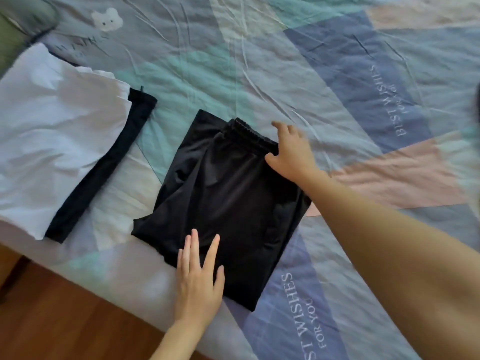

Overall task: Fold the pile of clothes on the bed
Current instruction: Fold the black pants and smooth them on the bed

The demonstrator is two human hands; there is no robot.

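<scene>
Two hands on folded black shorts point(220, 203), frame centre | left hand point(198, 284) flat, fingers spread, on near edge | right hand point(292, 152) at far waistband corner, fingers loosely spread, slightly blurred | long axis runs between hands

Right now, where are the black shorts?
The black shorts lie folded mid-frame on the quilt, near the bed's edge, right of the white shirt, with the left hand and right hand on them.

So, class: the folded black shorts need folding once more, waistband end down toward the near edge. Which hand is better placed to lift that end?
Probably the right hand: it rests at the waistband of the black shorts. The left hand lies flat on the near edge, anchoring it.
</scene>
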